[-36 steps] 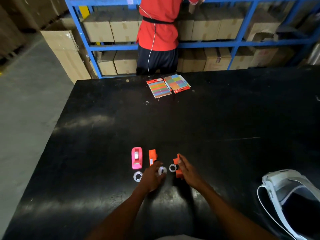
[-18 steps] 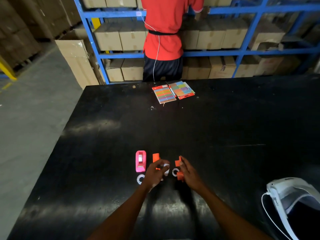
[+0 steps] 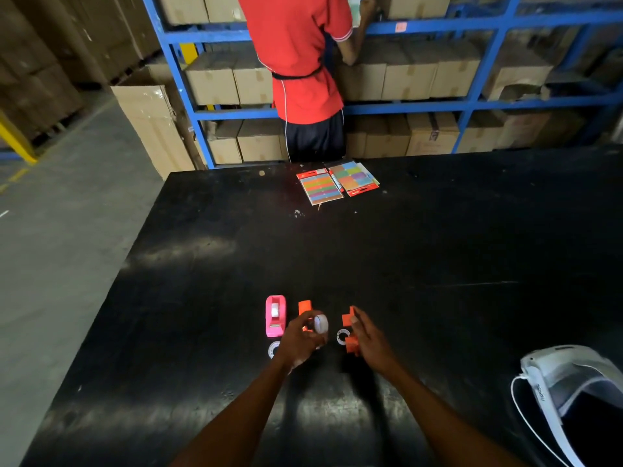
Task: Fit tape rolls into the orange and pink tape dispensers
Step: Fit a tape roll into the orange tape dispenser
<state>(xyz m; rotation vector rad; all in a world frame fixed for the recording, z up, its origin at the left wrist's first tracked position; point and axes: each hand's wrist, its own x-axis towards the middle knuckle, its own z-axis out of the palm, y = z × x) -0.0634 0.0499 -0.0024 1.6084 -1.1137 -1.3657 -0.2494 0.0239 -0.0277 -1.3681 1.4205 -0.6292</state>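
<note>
Orange dispenser (image 3: 305, 308): near end hidden behind left hand (image 3: 298, 342).
White headset (image 3: 569, 382): cut off by right edge.
Lower roll (image 3: 273, 350): partly covered.

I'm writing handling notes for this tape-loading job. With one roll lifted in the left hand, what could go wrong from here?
1. The left hand pinches the tape roll only at its fingertips above the orange dispenser; it might slip and roll off.
2. The right hand rests by another orange dispenser beside a loose roll; a nudge could knock it away.

No legible text anywhere.
</note>
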